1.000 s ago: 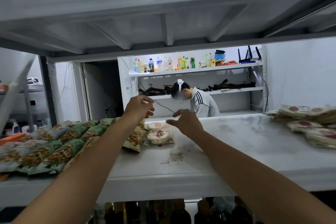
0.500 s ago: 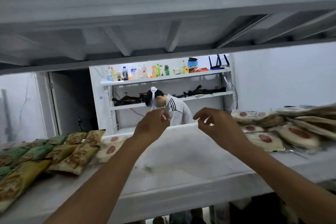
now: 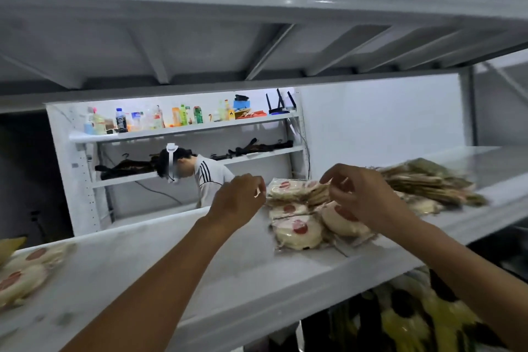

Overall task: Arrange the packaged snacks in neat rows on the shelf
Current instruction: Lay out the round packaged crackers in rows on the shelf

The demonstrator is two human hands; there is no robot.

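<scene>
Both arms are reaching over the front lip of a white painted metal shelf [image 3: 171, 266], smooth and a little scuffed. The snack packets [image 3: 297, 230] are lying right of the middle in a loose, overlapping heap. They are clear, crinkly plastic wraps over pale round cakes, each with a red spot.

The left hand [image 3: 237, 203] is hanging just beside the heap's left edge with its fingers curled in. A pale sliver is showing at the fingertips, but I cannot tell whether it is gripping anything. The right hand [image 3: 363, 197] is arching over the back of the heap, fingers bent, tips meeting a packet's upper edge. The blur is hiding whether it is pinching that packet.

Behind the right hand, a stack of flat brown and green packets [image 3: 428, 180] is crowding the far right of the shelf. Two more round cakes [image 3: 25, 268] are lying at the far left. The ribbed underside of an upper shelf [image 3: 257, 46] is hanging low overhead.

Beyond, another person [image 3: 211, 177] is bending before a white rack [image 3: 183, 128] carrying bottles and a black router [image 3: 278, 103]. Yellow and black bags [image 3: 414, 323] are sitting on the level below
</scene>
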